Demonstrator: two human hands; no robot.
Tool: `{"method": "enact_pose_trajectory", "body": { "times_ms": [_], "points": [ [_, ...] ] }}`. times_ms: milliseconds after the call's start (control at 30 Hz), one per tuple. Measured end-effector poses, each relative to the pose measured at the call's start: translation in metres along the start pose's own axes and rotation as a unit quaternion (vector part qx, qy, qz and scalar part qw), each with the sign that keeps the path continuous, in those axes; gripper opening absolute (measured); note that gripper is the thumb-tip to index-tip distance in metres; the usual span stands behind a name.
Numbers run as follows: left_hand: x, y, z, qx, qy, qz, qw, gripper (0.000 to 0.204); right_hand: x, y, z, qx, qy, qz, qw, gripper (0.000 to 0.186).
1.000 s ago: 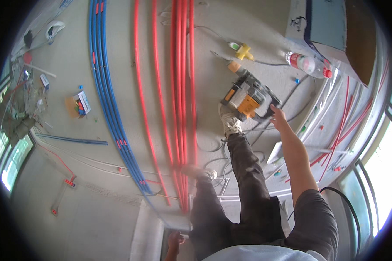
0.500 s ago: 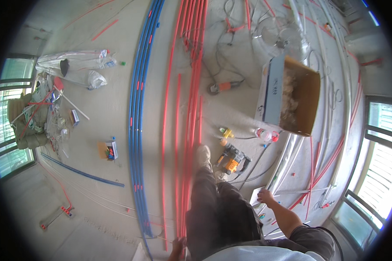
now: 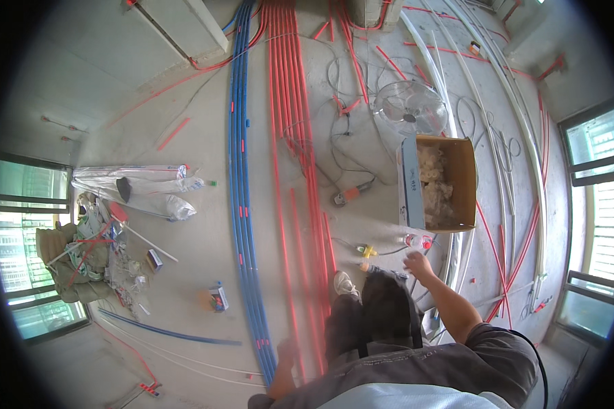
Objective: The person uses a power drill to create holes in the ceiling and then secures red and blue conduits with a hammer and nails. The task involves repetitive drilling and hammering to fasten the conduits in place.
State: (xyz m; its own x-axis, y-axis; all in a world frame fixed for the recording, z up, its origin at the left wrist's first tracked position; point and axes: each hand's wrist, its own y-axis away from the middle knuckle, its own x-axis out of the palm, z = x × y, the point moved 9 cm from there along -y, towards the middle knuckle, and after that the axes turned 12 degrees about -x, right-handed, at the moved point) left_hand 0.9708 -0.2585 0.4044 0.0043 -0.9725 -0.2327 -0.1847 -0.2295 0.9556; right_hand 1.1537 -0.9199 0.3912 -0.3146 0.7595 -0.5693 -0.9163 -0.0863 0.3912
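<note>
My right hand (image 3: 418,266) reaches forward, fingers loosely bent and nothing visible in them. Just beyond it a clear plastic bottle with a red cap (image 3: 416,241) lies on the floor, apart from the hand as far as I can tell. A yellow fitting (image 3: 367,251) lies to its left. Partly hidden by my knee is a power tool (image 3: 382,270). My left hand (image 3: 286,354) hangs low, blurred, between the blue pipes (image 3: 242,177) and the red pipes (image 3: 312,225); its fingers cannot be made out.
An open cardboard box (image 3: 464,184) of pale fittings stands ahead to the right. An orange angle grinder (image 3: 353,193) with a cable lies before it, and a round fan guard (image 3: 410,109) behind. Leftward are a small box (image 3: 218,298), wrapped bundles (image 3: 136,180) and a debris heap (image 3: 82,252).
My right hand has moved forward toward the bottle; the white sheet it held no longer shows in it. The view has shifted, and my knees now cover most of the power tool.
</note>
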Motion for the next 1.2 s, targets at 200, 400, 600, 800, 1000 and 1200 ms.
{"method": "enact_pose_trajectory", "body": {
  "times_ms": [200, 400, 600, 800, 1000, 1200],
  "points": [
    [-0.02, 0.014, -0.146, 0.038, 0.02, -0.061, 0.997, 0.029, -0.115, -0.073, 0.127, 0.122, -0.232, -0.126, 0.957, 0.038],
    [0.049, 0.063, -0.243, 0.079, 0.076, -0.081, 0.991, 0.027, -0.182, -0.211, 0.037, 0.086, -0.079, -0.122, 0.986, 0.03],
    [0.164, 0.141, -0.196, -0.033, -0.038, -0.026, 0.998, 0.031, -0.235, -0.345, 0.148, 0.015, -0.223, -0.054, 0.973, 0.026],
    [0.242, 0.11, -0.201, -0.034, 0.091, -0.07, 0.993, 0.044, -0.301, -0.462, 0.265, -0.064, -0.111, 0.039, 0.991, 0.025],
    [0.295, 0.075, -0.351, -0.05, 0.106, -0.068, 0.991, 0.036, -0.348, -0.603, 0.374, -0.127, -0.096, 0.088, 0.983, 0.024],
    [0.244, -0.006, -0.507, 0.036, 0.066, -0.295, 0.953, 0.057, -0.364, -0.775, 0.334, -0.087, -0.158, 0.151, 0.972, 0.023]
  ]
}}
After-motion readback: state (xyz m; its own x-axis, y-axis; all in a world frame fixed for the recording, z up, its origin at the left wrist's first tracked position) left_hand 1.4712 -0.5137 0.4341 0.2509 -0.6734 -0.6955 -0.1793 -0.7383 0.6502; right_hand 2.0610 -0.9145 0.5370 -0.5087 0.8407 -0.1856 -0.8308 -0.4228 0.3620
